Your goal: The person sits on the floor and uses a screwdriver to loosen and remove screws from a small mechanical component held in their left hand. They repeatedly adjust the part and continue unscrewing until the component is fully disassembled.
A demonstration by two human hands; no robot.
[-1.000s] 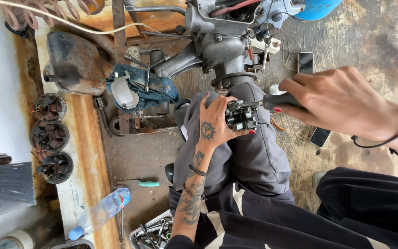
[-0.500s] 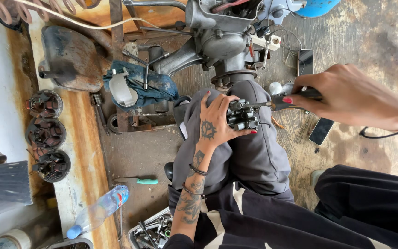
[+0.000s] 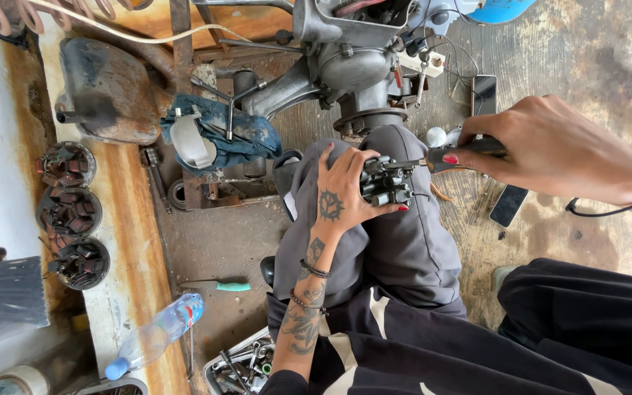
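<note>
My left hand [image 3: 344,181], tattooed on its back and along the forearm, grips a small dark metal part [image 3: 388,183] with several coils, resting it on my raised knee in grey trousers. My right hand [image 3: 557,150] holds a screwdriver [image 3: 453,155] by its dark handle. The shaft points left and its tip touches the top of the part. A black band circles my right wrist.
A grey engine [image 3: 345,62] stands on the floor beyond my knee, beside a blue rag [image 3: 254,135]. Three round coil plates [image 3: 69,212] lie on the rusty ledge at left. A green screwdriver [image 3: 224,285], a plastic bottle [image 3: 156,335], a tool tray [image 3: 239,366] and two phones [image 3: 484,91] lie around.
My right hand has shifted slightly right and down, keeping the screwdriver tip at the part. My left hand still holds the part on the knee.
</note>
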